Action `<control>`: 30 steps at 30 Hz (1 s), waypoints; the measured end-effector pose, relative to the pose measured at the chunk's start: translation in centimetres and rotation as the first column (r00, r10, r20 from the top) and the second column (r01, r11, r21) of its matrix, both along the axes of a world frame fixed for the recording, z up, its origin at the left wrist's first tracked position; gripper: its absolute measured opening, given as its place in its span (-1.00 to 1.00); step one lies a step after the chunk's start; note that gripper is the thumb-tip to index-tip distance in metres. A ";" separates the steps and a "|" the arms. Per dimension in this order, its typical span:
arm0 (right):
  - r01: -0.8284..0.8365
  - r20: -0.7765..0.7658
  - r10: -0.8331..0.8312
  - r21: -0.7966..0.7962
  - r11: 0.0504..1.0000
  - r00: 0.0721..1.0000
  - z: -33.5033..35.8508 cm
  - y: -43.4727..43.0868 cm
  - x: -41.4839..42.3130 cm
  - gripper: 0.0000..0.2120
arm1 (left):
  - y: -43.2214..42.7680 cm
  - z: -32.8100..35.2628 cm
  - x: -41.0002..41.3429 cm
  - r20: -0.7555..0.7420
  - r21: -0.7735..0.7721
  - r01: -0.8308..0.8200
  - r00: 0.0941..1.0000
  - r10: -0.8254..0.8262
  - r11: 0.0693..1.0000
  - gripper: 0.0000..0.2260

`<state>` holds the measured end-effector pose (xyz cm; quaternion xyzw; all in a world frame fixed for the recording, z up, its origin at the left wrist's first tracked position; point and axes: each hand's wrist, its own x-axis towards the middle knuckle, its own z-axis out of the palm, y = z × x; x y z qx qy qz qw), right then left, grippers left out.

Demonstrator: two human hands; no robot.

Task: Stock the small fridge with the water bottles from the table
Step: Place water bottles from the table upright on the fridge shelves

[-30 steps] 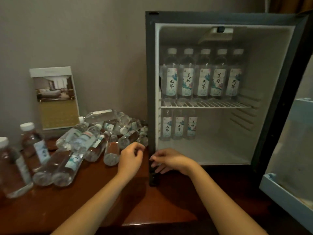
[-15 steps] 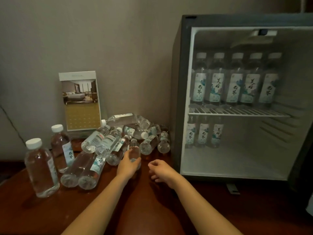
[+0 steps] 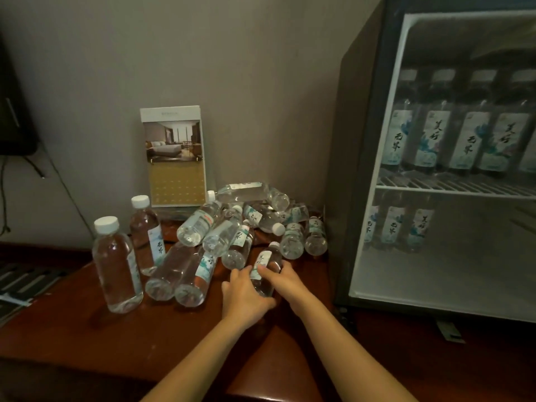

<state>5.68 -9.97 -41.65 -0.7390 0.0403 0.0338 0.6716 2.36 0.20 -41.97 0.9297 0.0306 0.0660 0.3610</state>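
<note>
A heap of clear water bottles (image 3: 229, 227) with white caps lies on the brown wooden table (image 3: 116, 338), left of the small fridge (image 3: 356, 169). One lying bottle (image 3: 265, 266) at the heap's near edge sits between both hands. My left hand (image 3: 243, 291) grips its lower part, and my right hand (image 3: 287, 281) holds its right side with the thumb across the label. The fridge stands open with a row of bottles on its wire shelf (image 3: 452, 190) and three bottles (image 3: 397, 227) below.
Two bottles (image 3: 116, 265) stand upright at the left of the heap. A hotel brochure stand (image 3: 174, 155) leans at the wall behind. A dark device with cables (image 3: 11, 111) hangs at the far left. The table's front edge runs near the bottom.
My view has swung left, away from the fridge. My right hand has moved from the fridge's bottom edge to the heap, and both hands have closed round one lying bottle.
</note>
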 end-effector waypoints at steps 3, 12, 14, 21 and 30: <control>-0.037 -0.065 0.038 0.026 0.999 0.997 0.8 -0.2 -0.6 -0.50 | 1.0 -0.1 -1.1 -0.039 -0.015 0.068 0.997 -0.068 0.998 -0.24; -0.068 -0.183 0.069 0.012 0.998 0.981 1.7 -1.9 -2.7 -0.36 | 2.1 -0.3 -2.6 -0.156 -0.646 0.210 0.905 -0.396 0.734 -0.24; -0.069 -0.190 0.072 0.023 0.997 0.979 1.7 -2.4 -3.4 -0.39 | 1.8 -0.3 -2.9 -0.144 -0.730 0.217 0.878 -0.456 0.648 -0.20; -0.044 -0.189 0.075 0.164 0.986 0.979 1.6 -4.2 -6.0 -0.29 | 0.3 -0.4 -4.4 -0.063 -0.868 0.205 0.858 -0.509 0.453 -0.26; -0.069 -0.023 0.082 0.363 0.929 0.996 1.0 -5.2 -9.0 -0.24 | 0.2 -0.2 -5.7 -0.050 -0.852 0.268 0.814 -0.578 0.450 -0.08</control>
